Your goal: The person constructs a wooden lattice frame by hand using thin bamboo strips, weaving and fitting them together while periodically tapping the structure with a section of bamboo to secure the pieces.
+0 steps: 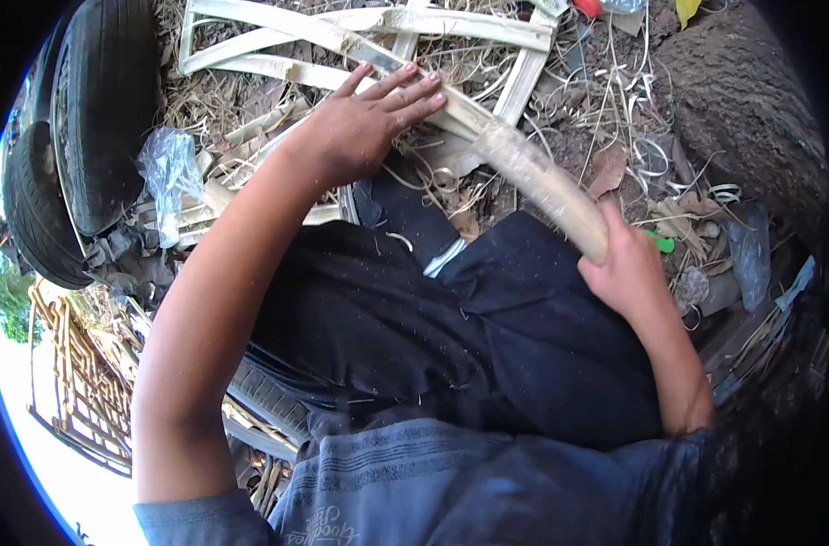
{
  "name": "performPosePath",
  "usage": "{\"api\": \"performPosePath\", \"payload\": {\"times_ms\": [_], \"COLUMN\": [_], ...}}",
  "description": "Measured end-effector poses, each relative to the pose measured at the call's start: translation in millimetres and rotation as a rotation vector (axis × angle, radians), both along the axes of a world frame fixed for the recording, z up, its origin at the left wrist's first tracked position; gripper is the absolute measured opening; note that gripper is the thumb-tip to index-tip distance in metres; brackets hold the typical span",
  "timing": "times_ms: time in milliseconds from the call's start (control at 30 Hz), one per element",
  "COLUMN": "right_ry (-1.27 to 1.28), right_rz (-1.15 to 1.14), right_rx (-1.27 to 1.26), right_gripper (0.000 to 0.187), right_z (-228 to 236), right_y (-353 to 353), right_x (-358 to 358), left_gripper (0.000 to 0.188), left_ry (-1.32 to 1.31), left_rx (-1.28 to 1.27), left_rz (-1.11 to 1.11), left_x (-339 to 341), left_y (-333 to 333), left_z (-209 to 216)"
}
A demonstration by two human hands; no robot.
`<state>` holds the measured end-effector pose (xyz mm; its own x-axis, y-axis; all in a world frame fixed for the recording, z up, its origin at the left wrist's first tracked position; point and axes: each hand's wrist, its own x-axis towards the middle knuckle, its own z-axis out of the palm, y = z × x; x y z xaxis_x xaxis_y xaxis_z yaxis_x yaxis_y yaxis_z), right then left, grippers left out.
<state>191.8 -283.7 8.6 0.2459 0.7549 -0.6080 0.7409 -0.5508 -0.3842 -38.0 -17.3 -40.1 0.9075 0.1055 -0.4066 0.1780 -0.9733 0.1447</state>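
My right hand is closed round the near end of a thick, pale, bamboo-like handle. Clear tape seems to be wrapped about it. The handle slants up and left over my knee, and its far end meets pale split strips, where I cannot tell one piece from another. My left hand lies across a pale strip near that far end, fingers stretched out and the palm turned down. More flat pale strips cross each other on the ground beyond my fingers.
Worn black tyres stand at the left, with a crumpled clear plastic bag beside them. Thin curled shavings and dry leaves litter the ground. A thick tree trunk or root rises at the right. A rusty metal rack is at lower left.
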Motion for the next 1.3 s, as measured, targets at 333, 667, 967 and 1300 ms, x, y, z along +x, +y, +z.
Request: {"api": "performPosePath", "payload": {"times_ms": [333, 667, 967, 1300], "right_ry": [0.086, 0.043, -0.007, 0.055], "right_rz": [-0.245, -0.180, -0.151, -0.154], "right_rx": [0.444, 0.269, 0.163, 0.585], "right_gripper": [0.056, 0.049, 0.055, 0.056], "right_z": [7, -2, -7, 3], "right_y": [4, 0, 4, 1], "right_x": [6, 2, 11, 2], "left_gripper": [0.077, 0.076, 0.072, 0.075], "left_ry": [-0.041, 0.028, -0.021, -0.010], "left_rx": [-0.005, -0.104, -0.014, -0.112], "left_rz": [-0.018, 0.038, -0.003, 0.075], "left_x": [7, -3, 7, 1], "left_y": [8, -4, 6, 3], "left_z": [0, -2, 2, -4]}}
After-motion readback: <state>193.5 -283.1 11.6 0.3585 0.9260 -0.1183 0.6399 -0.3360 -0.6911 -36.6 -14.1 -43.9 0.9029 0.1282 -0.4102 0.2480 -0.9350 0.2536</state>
